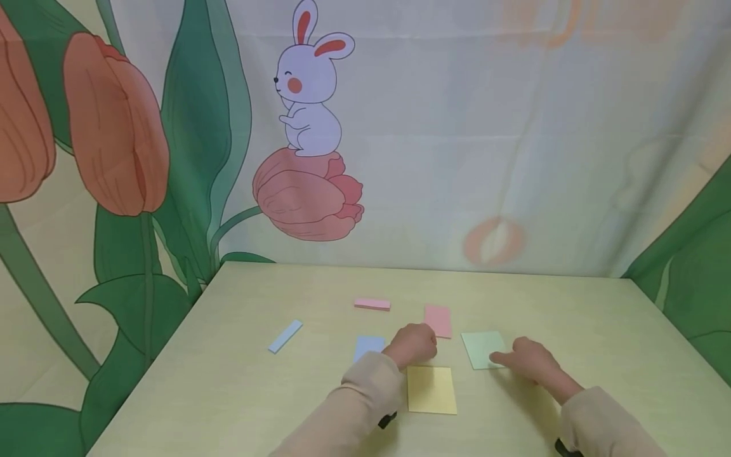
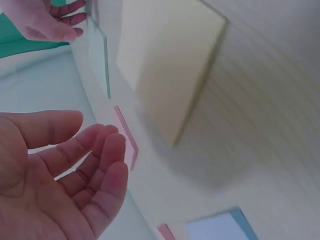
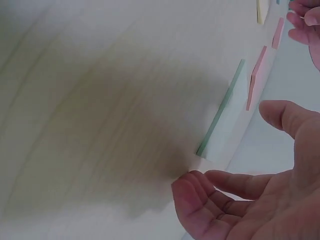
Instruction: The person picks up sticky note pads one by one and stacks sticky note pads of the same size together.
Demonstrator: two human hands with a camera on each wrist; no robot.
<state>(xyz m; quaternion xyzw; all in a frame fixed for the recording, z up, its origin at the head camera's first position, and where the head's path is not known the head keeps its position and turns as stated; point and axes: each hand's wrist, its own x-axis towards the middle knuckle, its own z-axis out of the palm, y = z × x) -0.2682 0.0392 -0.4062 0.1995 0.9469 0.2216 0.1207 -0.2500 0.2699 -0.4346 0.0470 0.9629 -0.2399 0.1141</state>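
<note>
My left hand [image 1: 412,344] hovers over the table between a blue sticky note pad [image 1: 368,344], a pink rectangular pad [image 1: 438,320] and a yellow square pad [image 1: 432,392]. In the left wrist view its fingers [image 2: 107,177] are loosely bent, with nothing between them and the thumb. At the right edge of a pale green square pad [image 1: 478,349] is my right hand [image 1: 528,360]. Its fingers [image 3: 192,200] curve loosely beside the green pad's edge in the right wrist view, and the palm holds nothing. Whether they touch the pad, I cannot tell.
A narrow pink pad [image 1: 372,304] lies farther back on the light wood-look table [image 1: 228,393], and a narrow blue pad [image 1: 285,336] lies slanted to the left. Behind the table hangs a cloth [image 1: 411,158] printed with tulips and a rabbit.
</note>
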